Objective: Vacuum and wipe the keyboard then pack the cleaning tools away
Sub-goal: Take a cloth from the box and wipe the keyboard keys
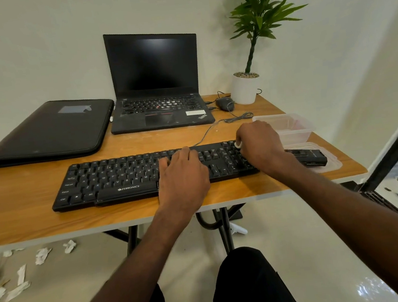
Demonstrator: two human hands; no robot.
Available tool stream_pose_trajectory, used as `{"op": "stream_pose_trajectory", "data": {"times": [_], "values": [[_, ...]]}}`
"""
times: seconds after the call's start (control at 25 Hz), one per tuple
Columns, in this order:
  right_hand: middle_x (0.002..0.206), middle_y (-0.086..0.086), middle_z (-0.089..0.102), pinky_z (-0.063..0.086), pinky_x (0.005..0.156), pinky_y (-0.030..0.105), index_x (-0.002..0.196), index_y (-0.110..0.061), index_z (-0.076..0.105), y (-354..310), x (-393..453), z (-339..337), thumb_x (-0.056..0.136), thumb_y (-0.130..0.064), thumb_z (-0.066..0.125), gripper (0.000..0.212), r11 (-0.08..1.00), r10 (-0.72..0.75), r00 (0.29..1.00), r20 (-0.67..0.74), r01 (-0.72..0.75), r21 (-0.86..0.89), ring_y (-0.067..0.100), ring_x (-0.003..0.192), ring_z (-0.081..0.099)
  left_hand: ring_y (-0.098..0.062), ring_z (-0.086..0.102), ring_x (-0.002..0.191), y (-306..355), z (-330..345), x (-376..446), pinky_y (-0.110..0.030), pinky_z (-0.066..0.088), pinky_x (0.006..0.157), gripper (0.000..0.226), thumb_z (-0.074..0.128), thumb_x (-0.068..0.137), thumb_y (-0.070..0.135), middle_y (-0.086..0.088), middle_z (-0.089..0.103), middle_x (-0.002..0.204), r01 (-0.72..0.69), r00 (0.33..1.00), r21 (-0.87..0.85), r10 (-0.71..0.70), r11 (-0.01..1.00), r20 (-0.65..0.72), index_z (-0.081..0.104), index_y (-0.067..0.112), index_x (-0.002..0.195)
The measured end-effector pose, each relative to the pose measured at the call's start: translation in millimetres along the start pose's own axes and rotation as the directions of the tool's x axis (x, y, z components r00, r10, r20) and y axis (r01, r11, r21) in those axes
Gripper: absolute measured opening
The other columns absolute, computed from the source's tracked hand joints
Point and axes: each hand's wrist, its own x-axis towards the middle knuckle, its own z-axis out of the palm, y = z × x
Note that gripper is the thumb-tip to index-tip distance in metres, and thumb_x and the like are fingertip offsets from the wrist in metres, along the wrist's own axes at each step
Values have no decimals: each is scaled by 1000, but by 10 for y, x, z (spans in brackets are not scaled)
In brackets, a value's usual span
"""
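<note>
Over the numpad, your right hand (259,144) pinches a small white thing (238,144); left hand (183,175) lies flat, steadying the keyboard (121,177) — go gentle.

Kbd (126,176) front of laptop (157,86); sleeve (49,130) left.

a single wide-angle view came from a camera worn on the person's head. it looked forward and down over the near edge of the surface (215,129), close above it, with the wall behind and floor (303,250) beneath also showing.
</note>
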Motion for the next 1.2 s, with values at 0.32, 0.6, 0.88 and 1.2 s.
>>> {"op": "stream_pose_trajectory", "data": {"times": [0.32, 0.6, 0.88, 1.2], "values": [[108, 2, 75, 55, 78, 33, 101, -27, 80, 81, 47, -53, 87, -8, 75, 24, 988, -33, 996, 80, 20, 152, 20, 95, 66, -16, 55, 128, -18, -17, 3, -45, 31, 113, 38, 38, 108, 34, 2, 58, 141, -12, 1000, -28, 12, 1000, 1, 58, 19, 137], [112, 12, 68, 54, 81, 41, 114, -12, 69, -2, -30, -102, 91, -13, 71, 23, 997, 82, 997, 2, -82, 9, 31, 103, 62, -14, 58, 121, -22, -7, 3, -43, 34, 111, 40, 33, 110, 37, 3, 61, 133, -58, 998, -47, 57, 997, -30, 59, 20, 134], [111, -15, 69, 39, 78, 19, 108, -26, 77, -320, -151, -193, 96, -12, 63, 23, 771, -8, 998, -62, 46, 635, 5, 105, 57, -13, 56, 125, -701, -506, -241, -44, 34, 111, 33, 46, 108, 41, 4, 64, 134, -146, 959, -181, 94, 973, -268, 60, 24, 133], [111, -14, 66, 47, 74, 22, 109, -27, 72, -1491, 76, -173, 103, -27, 58, 14, 555, -274, 954, 123, 53, 830, 1, 95, 62, -29, 51, 138, -2354, -920, -512, -50, 46, 111, 109, 62, 71, 90, -1, 41, 165, 336, 941, -493, -261, 803, 215, 29, 39, 162]]}}
